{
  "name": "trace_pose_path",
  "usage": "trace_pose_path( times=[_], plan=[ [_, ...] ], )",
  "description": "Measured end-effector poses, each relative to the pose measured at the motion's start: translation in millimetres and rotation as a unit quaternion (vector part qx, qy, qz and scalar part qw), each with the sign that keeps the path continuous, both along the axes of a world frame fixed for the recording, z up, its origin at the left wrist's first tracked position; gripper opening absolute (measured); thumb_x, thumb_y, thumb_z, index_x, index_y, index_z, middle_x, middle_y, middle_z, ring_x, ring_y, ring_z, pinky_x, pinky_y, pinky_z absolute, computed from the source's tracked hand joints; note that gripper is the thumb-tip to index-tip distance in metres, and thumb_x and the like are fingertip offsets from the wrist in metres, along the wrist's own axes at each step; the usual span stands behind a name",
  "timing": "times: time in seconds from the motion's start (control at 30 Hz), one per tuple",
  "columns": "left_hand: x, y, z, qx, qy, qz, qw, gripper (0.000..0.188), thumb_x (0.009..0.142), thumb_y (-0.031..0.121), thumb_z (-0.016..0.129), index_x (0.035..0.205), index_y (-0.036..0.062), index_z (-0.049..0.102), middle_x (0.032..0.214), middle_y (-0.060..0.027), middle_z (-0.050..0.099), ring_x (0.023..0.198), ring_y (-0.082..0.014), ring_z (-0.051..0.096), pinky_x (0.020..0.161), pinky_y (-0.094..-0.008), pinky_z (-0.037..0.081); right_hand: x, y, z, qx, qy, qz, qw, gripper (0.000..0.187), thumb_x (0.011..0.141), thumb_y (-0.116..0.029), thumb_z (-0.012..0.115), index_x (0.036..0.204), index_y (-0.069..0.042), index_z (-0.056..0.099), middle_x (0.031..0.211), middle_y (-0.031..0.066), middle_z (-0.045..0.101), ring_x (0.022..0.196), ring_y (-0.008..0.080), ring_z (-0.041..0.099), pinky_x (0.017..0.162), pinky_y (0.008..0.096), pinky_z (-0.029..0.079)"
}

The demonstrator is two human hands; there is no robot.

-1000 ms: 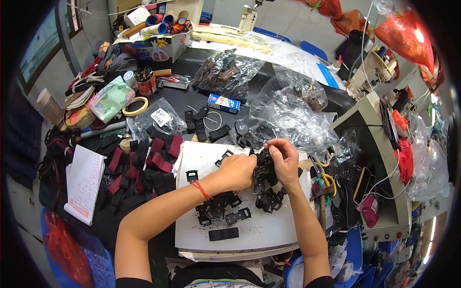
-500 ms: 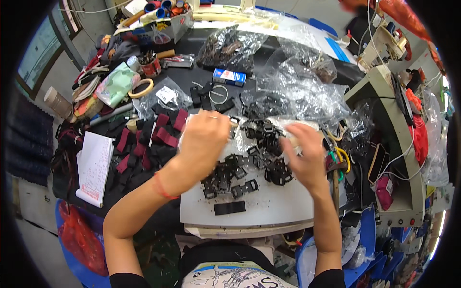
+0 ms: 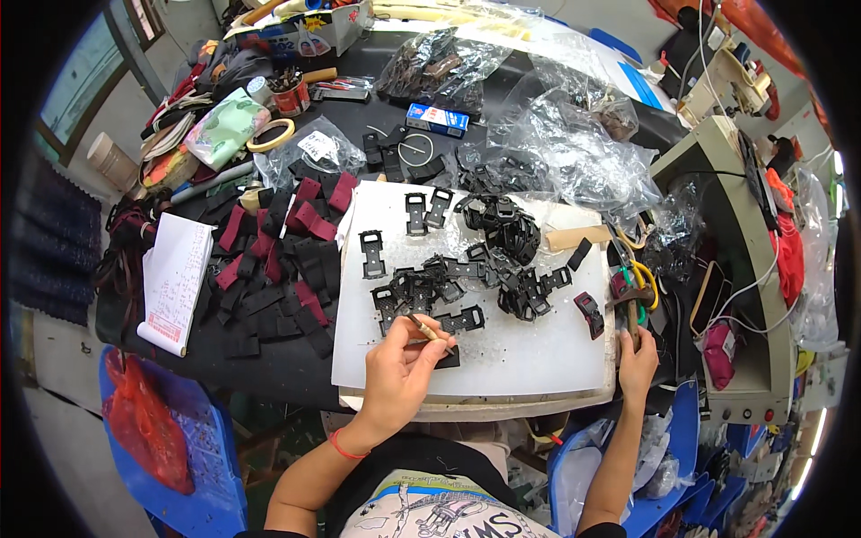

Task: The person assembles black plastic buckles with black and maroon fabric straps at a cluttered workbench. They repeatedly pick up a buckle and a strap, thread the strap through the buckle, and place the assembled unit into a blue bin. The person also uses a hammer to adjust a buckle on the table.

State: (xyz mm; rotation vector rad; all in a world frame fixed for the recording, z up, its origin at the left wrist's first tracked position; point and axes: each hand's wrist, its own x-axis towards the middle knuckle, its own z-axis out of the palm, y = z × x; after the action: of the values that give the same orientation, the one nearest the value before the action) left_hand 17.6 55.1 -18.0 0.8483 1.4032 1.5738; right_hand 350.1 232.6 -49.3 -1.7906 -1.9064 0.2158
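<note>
Between the fingers of my left hand (image 3: pixel 399 372) is a slim punch-like tool (image 3: pixel 421 327) with a tan wrapped grip. Its lower end is over a small black strip (image 3: pixel 446 361) near the board's front edge, mostly covered by my fingers. My right hand (image 3: pixel 638 363) is closed round the wooden handle of a hammer (image 3: pixel 634 327), right of the white board (image 3: pixel 511 368). Black plastic buckles (image 3: pixel 421 287) lie in a heap ahead of my left hand, with several standing apart at the back left. A black-and-maroon piece (image 3: pixel 588 314) rests near the right edge.
Left of the board are piled black and maroon strap pieces (image 3: pixel 314 224) and an open notepad (image 3: pixel 177 278). Clear plastic bags (image 3: pixel 574 170) and a blue box (image 3: pixel 437 119) sit behind. Yellow-handled scissors (image 3: pixel 644 280) lie by the hammer; a beige machine (image 3: pixel 717 233) stands right.
My left hand has come down toward the board's front with the punch-like tool. My right hand has moved from the buckles to the hammer at the right.
</note>
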Motion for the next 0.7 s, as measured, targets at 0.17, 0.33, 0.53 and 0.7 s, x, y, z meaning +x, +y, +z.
trace_pose_path(
  times=[0.17,0.33,0.53,0.7],
  plan=[
    [2,0,-1,0.008,0.039,0.015,0.999,0.013,0.092,0.001,0.053,0.105,-0.0024,0.051,0.098,-0.0096,0.060,0.095,-0.0190,0.065,0.081,-0.0303,0.056,-22,-21,64,-0.032,0.119,-0.046,0.991,0.023,0.090,-0.019,0.061,0.093,0.003,0.060,0.066,0.0036,0.055,0.061,0.0082,0.047,0.057,0.0269,0.041],
    [3,-2,2,0.025,0.206,0.008,0.978,0.011,0.089,-0.002,0.057,0.099,-0.0017,0.055,0.090,-0.0116,0.066,0.082,-0.0186,0.068,0.072,-0.0286,0.055,-61,-67,100,-0.042,0.066,0.158,0.984,0.013,0.088,-0.011,0.060,0.081,0.000,0.057,0.057,0.0034,0.052,0.050,0.0074,0.050,0.047,0.0263,0.038],
    [7,-1,10,0.078,0.361,-0.025,0.929,0.028,0.082,-0.006,0.055,0.109,-0.0008,0.051,0.095,-0.0195,0.062,0.077,-0.0370,0.063,0.062,-0.0390,0.052,-107,-87,137,0.042,0.375,0.318,0.870,0.020,0.096,-0.016,0.047,0.093,0.001,0.056,0.060,0.0034,0.052,0.040,0.0090,0.044,0.035,0.0174,0.031],
    [5,-4,2,0.042,0.417,-0.062,0.906,0.027,0.081,-0.005,0.054,0.107,-0.0025,0.049,0.093,-0.0202,0.061,0.075,-0.0368,0.063,0.063,-0.0378,0.053,-146,-72,151,-0.006,-0.151,0.462,0.874,0.021,0.077,-0.016,0.075,0.087,-0.002,0.064,0.074,0.0152,0.062,0.066,0.0334,0.059,0.060,0.0394,0.046]
  ],
)
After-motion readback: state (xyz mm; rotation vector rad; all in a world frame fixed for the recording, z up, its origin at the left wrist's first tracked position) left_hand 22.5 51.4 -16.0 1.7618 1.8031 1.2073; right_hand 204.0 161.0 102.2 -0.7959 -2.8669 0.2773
